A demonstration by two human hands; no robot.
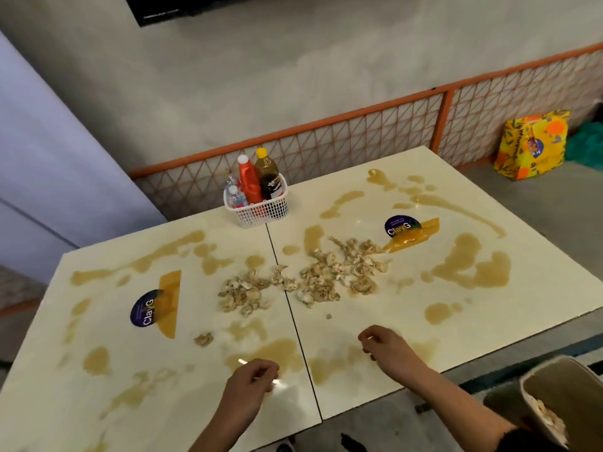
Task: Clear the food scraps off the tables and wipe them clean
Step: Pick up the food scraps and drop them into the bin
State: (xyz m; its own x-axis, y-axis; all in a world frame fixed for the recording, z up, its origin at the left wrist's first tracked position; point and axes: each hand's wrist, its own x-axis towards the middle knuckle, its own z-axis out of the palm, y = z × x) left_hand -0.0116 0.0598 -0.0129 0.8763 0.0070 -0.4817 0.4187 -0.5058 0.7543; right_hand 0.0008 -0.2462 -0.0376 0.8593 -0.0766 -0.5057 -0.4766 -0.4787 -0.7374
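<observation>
- Both forearms run out of the bottom edge. The bin [535, 383] at lower right is cut off too, and I see only part of the pale scraps inside it.
- Left hand [253, 376]: fingers curled in, tips turned under and hidden from me. A bright glint sits beside them, so I cannot tell whether it pinches anything.
- Right hand [383, 345]: fingers also curled, with a small pale fleck at the tips. Too blurred to say if it holds a scrap.
- Pose: left hand is low over the near part of the left table [163, 429], close to the seam. Right hand is over the near part of the right table [375, 203], wrist bent, forearm slanting down to the right.
- Food scraps [319, 278] lie heaped mid-table across the seam, beyond both hands. One stray scrap [204, 339] sits apart on the left table.
- Brown spills [470, 265] are smeared over both tops.
</observation>
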